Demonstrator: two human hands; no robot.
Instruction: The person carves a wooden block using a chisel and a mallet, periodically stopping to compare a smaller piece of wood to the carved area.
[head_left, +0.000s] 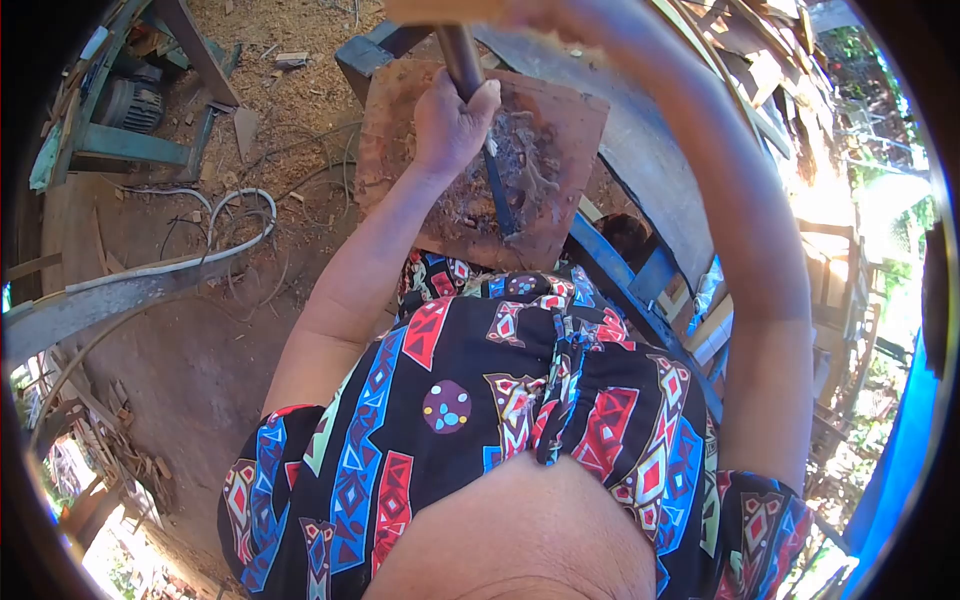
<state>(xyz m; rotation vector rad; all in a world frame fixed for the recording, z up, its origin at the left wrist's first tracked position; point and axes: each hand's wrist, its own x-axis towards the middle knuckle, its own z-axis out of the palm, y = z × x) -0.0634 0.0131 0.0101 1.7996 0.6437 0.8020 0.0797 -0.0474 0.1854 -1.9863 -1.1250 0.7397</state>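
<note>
My left hand (450, 125) is wrapped round the dark handle of a chisel (502, 195), thumb upward. The chisel's metal blade slants down, its tip on the carved surface of a reddish-brown wooden board (575, 120). This board lies in front of my lap and has a rough, uneven relief in its middle. At the top edge, my right hand (560, 14) is blurred and partly cut off by the frame. It grips a pale wooden piece (440, 10), also blurred, at the top of the chisel handle.
Wood shavings (300, 95) cover the ground beyond the board. A motor (130, 105) sits in a frame at the upper left, with a looped white cable (270, 215) nearer. Blue metal bars (610, 262) stand right of the board, and wood scraps (765, 60) are piled at the upper right.
</note>
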